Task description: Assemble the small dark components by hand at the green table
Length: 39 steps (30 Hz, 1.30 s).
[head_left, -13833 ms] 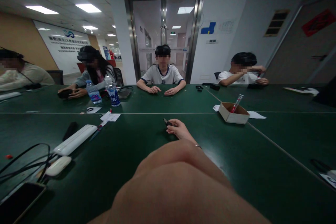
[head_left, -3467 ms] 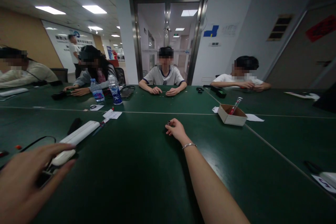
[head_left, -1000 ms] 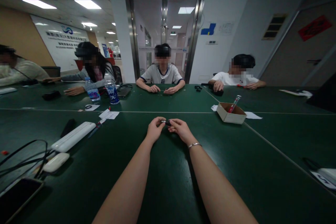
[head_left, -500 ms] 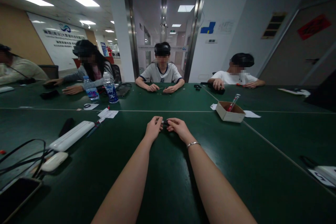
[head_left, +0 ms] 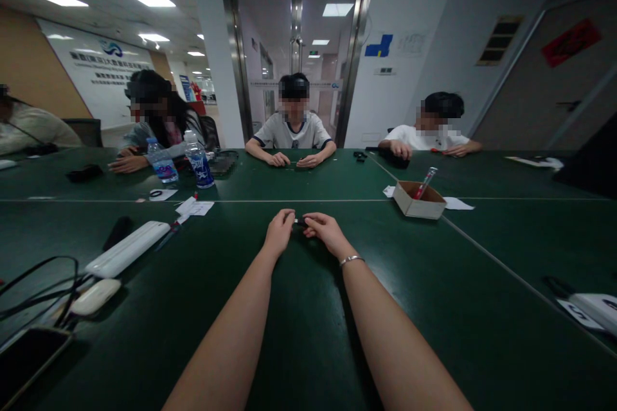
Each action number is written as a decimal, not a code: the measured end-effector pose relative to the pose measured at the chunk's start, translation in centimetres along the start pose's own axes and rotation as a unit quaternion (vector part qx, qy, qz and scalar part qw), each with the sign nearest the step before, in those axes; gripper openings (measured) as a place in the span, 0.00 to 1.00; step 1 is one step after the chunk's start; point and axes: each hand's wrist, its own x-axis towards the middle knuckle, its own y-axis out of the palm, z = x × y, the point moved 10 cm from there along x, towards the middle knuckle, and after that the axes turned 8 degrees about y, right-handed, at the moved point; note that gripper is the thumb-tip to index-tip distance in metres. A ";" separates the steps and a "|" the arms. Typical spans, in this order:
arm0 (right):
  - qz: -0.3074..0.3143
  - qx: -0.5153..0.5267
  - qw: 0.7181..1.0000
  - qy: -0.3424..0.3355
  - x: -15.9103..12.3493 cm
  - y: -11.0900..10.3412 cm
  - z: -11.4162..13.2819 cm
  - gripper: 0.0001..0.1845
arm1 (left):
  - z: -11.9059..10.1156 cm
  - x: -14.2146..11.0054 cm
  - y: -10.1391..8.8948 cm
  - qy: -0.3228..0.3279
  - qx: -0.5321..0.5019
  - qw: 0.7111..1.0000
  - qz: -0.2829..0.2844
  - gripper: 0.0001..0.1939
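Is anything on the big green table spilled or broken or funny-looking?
No spill or damage shows. It's just a bit messy: the black cables at the picture's left loop loosely, and a red-and-silver stick leans up out of the open box.

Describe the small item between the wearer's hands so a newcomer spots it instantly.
On the green table, follow the two bare forearms inward. The left hand and braceleted right hand pinch a small black item between them. Unlike the open box to the right, it is held, its pale end toward the left hand.
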 end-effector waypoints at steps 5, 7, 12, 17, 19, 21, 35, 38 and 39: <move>0.002 0.004 1.000 -0.003 0.1 -0.1 -0.1 0.09 | -0.9 0.0 0.2 0.031 0.017 0.999 0.017 0.13; 0.006 0.005 1.000 -0.004 0.1 -0.1 -0.1 0.10 | -0.9 -0.1 0.4 0.020 0.009 0.999 0.025 0.13; 0.010 0.003 1.000 -0.007 0.1 0.0 -0.1 0.12 | -1.8 -0.2 0.5 0.055 0.015 0.998 0.026 0.11; 0.015 0.003 1.000 -0.001 -0.1 0.1 0.1 0.11 | -0.8 -0.3 0.7 0.028 -0.012 0.999 0.033 0.12; 0.031 0.001 1.000 -0.006 -0.4 0.4 0.4 0.11 | -0.4 -0.4 0.6 0.017 -0.012 0.999 0.026 0.12; 0.056 0.004 0.998 -0.023 -0.9 0.9 1.0 0.14 | -0.3 -0.3 0.4 0.015 -0.014 1.000 0.012 0.12; 0.085 0.009 0.996 -0.012 -0.9 1.6 1.3 0.37 | -0.2 -0.2 0.5 -0.020 -0.066 0.998 0.004 0.12; 0.075 -0.025 0.996 0.029 -0.8 1.6 0.5 0.22 | -0.2 -0.2 0.5 -0.020 -0.059 0.998 0.005 0.12; 0.071 -0.034 0.997 0.024 -0.8 1.6 0.6 0.19 | -0.1 -0.2 0.5 -0.021 -0.055 0.998 0.006 0.12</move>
